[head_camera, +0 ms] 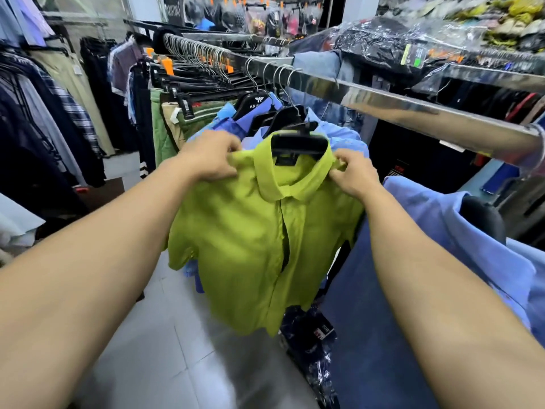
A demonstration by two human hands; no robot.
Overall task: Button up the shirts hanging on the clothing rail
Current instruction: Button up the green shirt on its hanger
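A lime-green short-sleeved cotton shirt [250,231] hangs on a black plastic hanger [298,143] from the long chrome clothing rail [383,101], near the middle of the scene and facing the person. The left hand [211,160] pinches the fabric at the shirt's left shoulder, fingers curled over the seam, and the right hand [352,172] pinches the right shoulder just beside the collar, so both hands seem to be squaring the garment on the hanger rather than working a button. The collar looks closed at the top and the lower front lies shut, but the placket gapes in a dark slit at chest height, which suggests at least one button there is left undone; the buttons themselves are too small to see. Behind it, farther along the rail, hang several blue shirts [236,119] whose fronts are hidden, so I cannot tell whether they are fastened. A pale blue shirt [442,231] hangs near on the right, its front also out of sight. The task appears part-way through.
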